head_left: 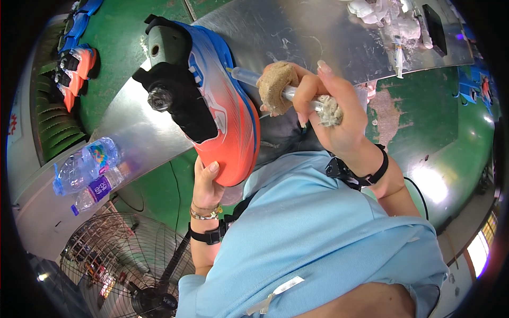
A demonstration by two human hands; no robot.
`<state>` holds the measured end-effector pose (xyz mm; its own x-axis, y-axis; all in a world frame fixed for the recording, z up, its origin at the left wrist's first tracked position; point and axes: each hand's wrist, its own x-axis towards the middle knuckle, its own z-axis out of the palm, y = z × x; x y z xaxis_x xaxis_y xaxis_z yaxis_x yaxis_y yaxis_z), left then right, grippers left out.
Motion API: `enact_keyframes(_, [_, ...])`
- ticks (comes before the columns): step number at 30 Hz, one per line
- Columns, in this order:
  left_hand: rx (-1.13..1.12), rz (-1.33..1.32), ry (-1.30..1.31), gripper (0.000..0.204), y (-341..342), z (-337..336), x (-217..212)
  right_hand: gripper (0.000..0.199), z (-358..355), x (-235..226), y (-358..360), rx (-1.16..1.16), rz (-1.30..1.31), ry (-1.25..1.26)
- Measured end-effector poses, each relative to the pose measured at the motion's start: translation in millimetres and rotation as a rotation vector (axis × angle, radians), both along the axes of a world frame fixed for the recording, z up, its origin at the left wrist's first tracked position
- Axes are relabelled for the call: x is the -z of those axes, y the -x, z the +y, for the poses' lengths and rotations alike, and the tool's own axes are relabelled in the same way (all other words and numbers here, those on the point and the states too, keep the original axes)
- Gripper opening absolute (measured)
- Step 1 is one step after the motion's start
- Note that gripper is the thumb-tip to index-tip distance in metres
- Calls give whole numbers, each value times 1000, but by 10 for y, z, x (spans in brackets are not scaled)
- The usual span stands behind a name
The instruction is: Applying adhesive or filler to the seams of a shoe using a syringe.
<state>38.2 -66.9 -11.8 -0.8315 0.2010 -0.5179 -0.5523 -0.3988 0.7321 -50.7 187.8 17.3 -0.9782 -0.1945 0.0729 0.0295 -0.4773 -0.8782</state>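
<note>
My left hand (207,183) grips the toe end of an orange and blue sports shoe (237,130), held up with its side facing right. A dark grey block with a round hole (163,45) fills the shoe's heel opening, and black material covers the tongue area. My right hand (339,103) is wrapped round a clear syringe (246,76), whose thin tip touches or nearly touches the shoe's edge by the sole. Against the same fingers sits a crumbly beige lump (275,87). A whitish fuzzy wad (328,110) covers the syringe's rear end.
A metal worktable (339,37) spans the far side, with crumpled white plastic (368,10) and another syringe (398,55) at its far right. Clear plastic bottles (87,164) lie at left above a caged fan (127,259). More orange shoes (79,69) stand on a green conveyor (58,116) at far left.
</note>
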Motion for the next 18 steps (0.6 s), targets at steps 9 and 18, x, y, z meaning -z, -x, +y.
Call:
enact_keyframes(9, [38,-79,-478,69,212,442,248,23,431,-333,-167,-1,475,-409])
enact_keyframes(18, [-12,7,-792,53,749,1186,368,49,428,-820,-335,98,80,-244])
